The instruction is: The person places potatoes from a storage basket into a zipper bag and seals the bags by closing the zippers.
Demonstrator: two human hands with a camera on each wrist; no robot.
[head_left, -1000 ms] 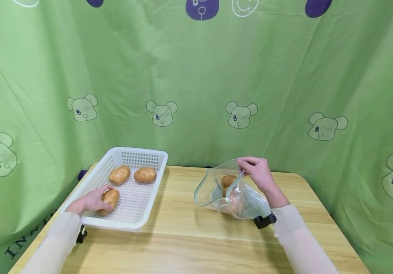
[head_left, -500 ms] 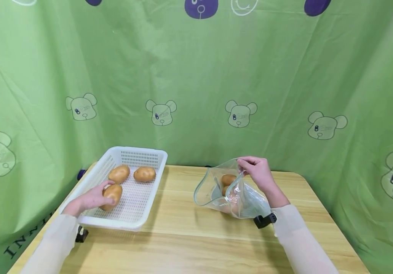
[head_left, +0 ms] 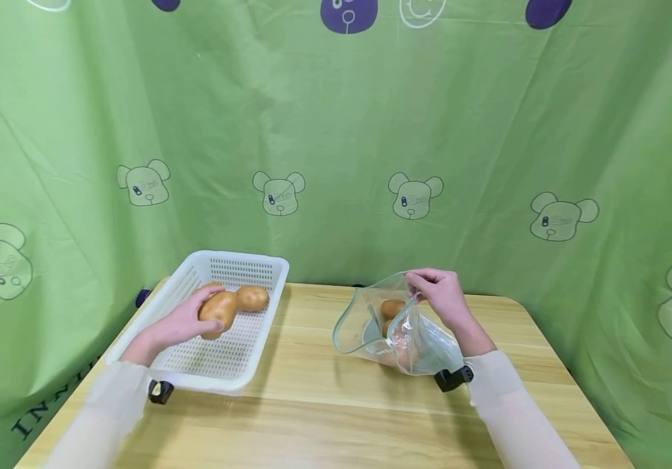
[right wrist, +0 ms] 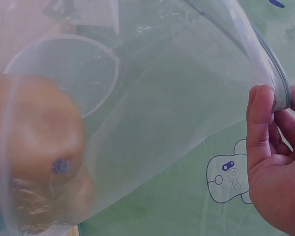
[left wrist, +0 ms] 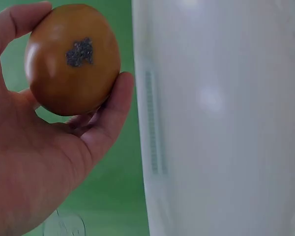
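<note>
My left hand grips a brown potato, raised over the white slotted basket. In the left wrist view the thumb and fingers curl round this potato, whose end bears a dark rough patch. Another potato lies in the basket, and one more is mostly hidden behind the held one. Over to the right, my right hand pinches the rim of a clear zip bag, whose mouth gapes toward the left. Potatoes sit inside the bag; the right wrist view shows them blurred through the plastic.
Both the basket and the bag rest on a wooden table, with a strip of bare wood between them. A green curtain printed with bear heads hangs behind the table and at both sides. Each wrist wears a small black camera.
My left hand has lifted the potato off the basket's floor and carried it up and to the right. The right hand and the bag have stayed in place.
</note>
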